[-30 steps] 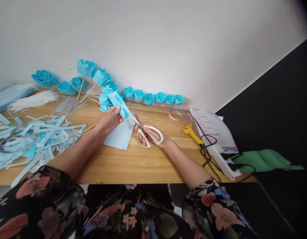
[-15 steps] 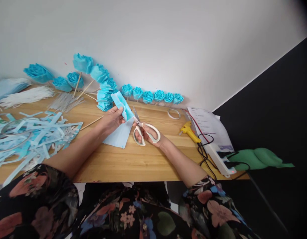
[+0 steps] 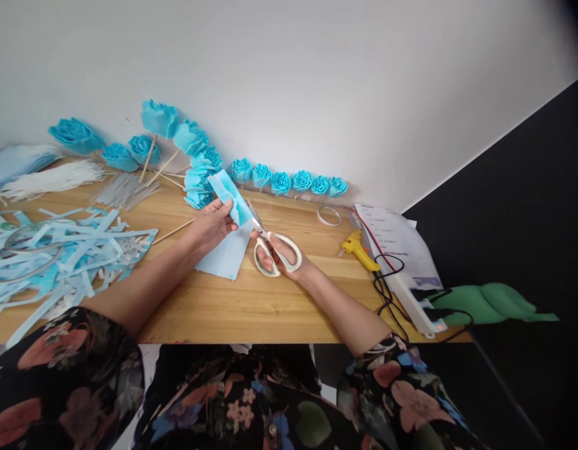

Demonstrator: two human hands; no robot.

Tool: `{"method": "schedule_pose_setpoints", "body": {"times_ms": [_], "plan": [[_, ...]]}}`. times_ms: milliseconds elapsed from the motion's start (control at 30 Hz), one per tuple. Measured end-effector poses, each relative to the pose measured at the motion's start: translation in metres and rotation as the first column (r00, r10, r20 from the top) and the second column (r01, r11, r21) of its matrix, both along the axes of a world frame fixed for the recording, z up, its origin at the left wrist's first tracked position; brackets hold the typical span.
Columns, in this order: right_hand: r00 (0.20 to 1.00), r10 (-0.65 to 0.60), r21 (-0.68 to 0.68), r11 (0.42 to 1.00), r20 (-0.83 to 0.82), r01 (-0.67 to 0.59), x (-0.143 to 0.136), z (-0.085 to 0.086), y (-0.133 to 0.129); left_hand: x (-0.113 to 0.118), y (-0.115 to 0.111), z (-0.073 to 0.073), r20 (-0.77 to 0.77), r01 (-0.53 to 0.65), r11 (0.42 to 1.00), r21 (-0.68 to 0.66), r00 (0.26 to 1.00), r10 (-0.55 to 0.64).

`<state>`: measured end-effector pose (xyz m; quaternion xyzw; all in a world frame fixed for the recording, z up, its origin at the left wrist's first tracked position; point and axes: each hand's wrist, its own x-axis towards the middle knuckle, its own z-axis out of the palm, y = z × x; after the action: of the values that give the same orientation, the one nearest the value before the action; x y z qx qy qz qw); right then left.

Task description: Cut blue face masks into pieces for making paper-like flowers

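My left hand [image 3: 214, 222] pinches a folded piece of blue face-mask cloth [image 3: 232, 201] between thumb and fingers, raised above the table. In my right hand [image 3: 282, 253] are white-handled scissors [image 3: 289, 251], its fingers in the loops. The scissor blades point up and away at the right edge of the folded cloth; part of them is hidden by it. Beneath the hands, a flat pale blue sheet [image 3: 223, 257] lies on the wooden table [image 3: 270, 312]. A thin wooden stick [image 3: 174, 231] lies by my left wrist.
Blue cloth roses [image 3: 280, 183] line the wall, several on sticks. Cut strips [image 3: 73, 250], white cords [image 3: 54, 179] and stacked pale blue sheets [image 3: 19, 165] lie left. To the right are a tape roll [image 3: 329, 215], yellow glue gun [image 3: 360, 251], papers [image 3: 396, 234] and a power strip [image 3: 417, 303].
The scissor handles have come slightly closer together at the cloth's edge. My left hand keeps its hold, and the whole view has shifted a little.
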<state>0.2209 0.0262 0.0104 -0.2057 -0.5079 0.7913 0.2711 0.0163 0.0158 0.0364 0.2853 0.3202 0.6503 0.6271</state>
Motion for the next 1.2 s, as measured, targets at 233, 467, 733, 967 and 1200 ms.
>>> {"method": "schedule_pose_setpoints", "body": {"times_ms": [233, 467, 733, 967, 1200], "plan": [[1.0, -0.008, -0.016, 1.0, 0.005, 0.008, -0.001, 0.004, -0.001, -0.001, 0.001, -0.001, 0.009, -0.012, 1.0, -0.003, 1.0, 0.012], [1.0, -0.01, -0.013, 1.0, 0.015, 0.01, -0.001, 0.009, -0.004, -0.003, 0.001, -0.003, 0.023, -0.021, 1.0, -0.016, 0.999, 0.022], [0.992, 0.117, -0.007, 0.993, -0.035, -0.118, 0.001, 0.008, -0.002, -0.003, 0.001, 0.001, -0.012, -0.03, 0.999, 0.015, 0.999, 0.03], [0.988, 0.154, 0.071, 0.985, 0.002, -0.154, 0.005, 0.007, 0.0, -0.002, 0.001, 0.006, -0.031, -0.069, 0.998, -0.005, 0.997, 0.069], [0.991, 0.134, 0.089, 0.987, 0.029, -0.136, 0.005, 0.013, 0.001, -0.003, 0.002, 0.001, -0.03, -0.065, 0.998, 0.022, 0.997, 0.065]]}}
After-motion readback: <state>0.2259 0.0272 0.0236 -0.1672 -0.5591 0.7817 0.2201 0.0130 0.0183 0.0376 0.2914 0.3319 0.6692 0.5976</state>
